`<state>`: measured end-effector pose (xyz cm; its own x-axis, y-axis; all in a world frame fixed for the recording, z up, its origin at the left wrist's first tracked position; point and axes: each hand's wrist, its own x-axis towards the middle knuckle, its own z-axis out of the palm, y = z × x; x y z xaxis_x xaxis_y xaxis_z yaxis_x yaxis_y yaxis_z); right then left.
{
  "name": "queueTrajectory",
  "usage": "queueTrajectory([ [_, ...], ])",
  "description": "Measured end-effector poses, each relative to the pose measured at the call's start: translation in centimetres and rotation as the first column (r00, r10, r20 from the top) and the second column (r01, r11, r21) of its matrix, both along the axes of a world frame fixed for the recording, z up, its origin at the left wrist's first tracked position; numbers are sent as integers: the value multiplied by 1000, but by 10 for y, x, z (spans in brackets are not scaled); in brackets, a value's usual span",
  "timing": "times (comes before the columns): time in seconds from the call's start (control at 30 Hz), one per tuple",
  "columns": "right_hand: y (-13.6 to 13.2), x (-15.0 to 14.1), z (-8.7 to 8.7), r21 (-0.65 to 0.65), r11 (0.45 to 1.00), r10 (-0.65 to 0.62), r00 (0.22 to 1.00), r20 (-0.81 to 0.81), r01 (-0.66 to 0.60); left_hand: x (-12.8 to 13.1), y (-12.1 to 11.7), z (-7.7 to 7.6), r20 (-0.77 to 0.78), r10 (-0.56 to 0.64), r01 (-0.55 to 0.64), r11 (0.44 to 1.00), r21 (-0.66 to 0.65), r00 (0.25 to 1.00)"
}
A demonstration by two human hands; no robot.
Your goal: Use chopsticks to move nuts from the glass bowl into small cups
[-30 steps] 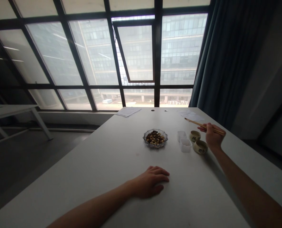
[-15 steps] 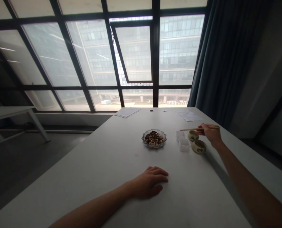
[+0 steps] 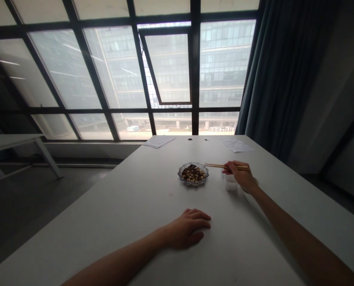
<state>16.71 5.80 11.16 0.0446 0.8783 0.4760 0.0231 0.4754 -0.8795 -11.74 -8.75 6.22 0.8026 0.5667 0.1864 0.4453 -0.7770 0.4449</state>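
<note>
My right hand is closed round a pair of wooden chopsticks, whose tips point left and reach the right rim of a scalloped glass bowl. Inside that bowl lies a mix of pale and dark nuts or beans; their exact kind is too small to tell. Under my right hand stand small translucent plastic cups, partly covered. The ceramic cups are mostly hidden behind the hand and wrist. Palm down on the white table, my left hand rests with fingers spread, holding nothing.
Paper sheets lie at the table's far left corner, and more papers at the far right. Beyond the table are large windows with one tilted pane. A dark blue curtain hangs at right. Another table stands at left.
My right hand has moved left with the chopsticks, from above the ceramic cups to over the plastic cups, bringing the tips to the glass bowl. My left hand has stayed in place.
</note>
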Motion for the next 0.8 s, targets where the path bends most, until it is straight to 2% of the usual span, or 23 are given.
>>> queueTrajectory([
  [0.17, -3, -22, -21, -7, 993, 119, 989, 86, -118, 0, 1, -2, 4, -3, 3, 1000, 6, 1000],
  [0.43, 0, -37, -57, -25, 989, 149, 987, 56, -148, 0, 0, -1, 7, 2, -2, 1000, -4, 1000],
  [0.8, -3, -48, -71, -67, 994, 79, 990, -117, -88, 0, 0, -1, 1, 5, -5, 1000, -5, 1000],
])
